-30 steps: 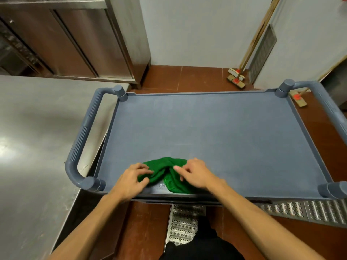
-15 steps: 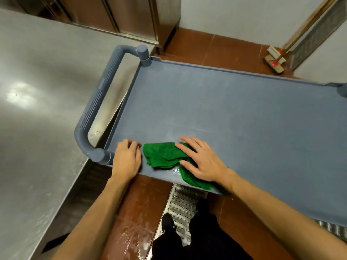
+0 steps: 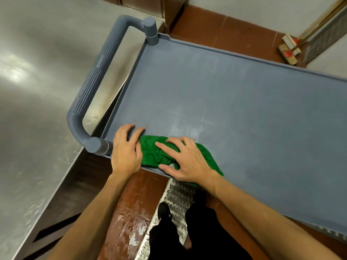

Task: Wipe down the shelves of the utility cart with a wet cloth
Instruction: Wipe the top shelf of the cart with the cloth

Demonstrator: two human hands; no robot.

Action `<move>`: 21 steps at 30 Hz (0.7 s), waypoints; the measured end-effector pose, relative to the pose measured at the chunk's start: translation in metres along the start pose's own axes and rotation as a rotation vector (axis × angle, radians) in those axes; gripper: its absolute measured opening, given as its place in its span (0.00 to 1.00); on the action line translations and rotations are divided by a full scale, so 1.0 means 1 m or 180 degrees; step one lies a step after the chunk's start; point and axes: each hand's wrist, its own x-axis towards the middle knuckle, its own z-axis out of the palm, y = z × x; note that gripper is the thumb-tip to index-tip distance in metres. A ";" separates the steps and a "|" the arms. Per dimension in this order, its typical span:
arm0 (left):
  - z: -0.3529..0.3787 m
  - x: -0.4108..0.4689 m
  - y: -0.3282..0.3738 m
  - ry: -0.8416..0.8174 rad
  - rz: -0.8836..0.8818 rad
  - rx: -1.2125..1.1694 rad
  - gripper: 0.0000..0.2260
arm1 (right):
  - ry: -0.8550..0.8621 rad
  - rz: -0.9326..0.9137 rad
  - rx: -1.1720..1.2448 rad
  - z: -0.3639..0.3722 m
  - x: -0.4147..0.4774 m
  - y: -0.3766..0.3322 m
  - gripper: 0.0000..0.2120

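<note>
A green cloth (image 3: 155, 152) lies bunched on the near left corner of the grey-blue cart's top shelf (image 3: 234, 102). My right hand (image 3: 185, 160) lies flat on the cloth with fingers spread, pressing it onto the shelf and its near rim. My left hand (image 3: 126, 151) rests on the shelf's near left corner, beside the cloth and touching its left edge, fingers apart. A wet sheen shows on the shelf just beyond the cloth. The cart's lower shelves are hidden.
The cart's ribbed handle (image 3: 99, 77) curves along its left end. A stainless steel counter (image 3: 37, 109) stands close on the left. Wet brown floor tiles and a metal drain grate (image 3: 174, 201) lie below me. Brooms (image 3: 289, 51) lean at the far right wall.
The view has swung left and closer to the cart's near left corner. My right hand has slid the cloth left towards my left hand, which now touches it.
</note>
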 end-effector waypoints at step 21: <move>0.003 -0.005 -0.001 0.0153 -0.0143 -0.0354 0.16 | 0.0341 0.1373 0.0339 -0.025 -0.076 0.014 0.20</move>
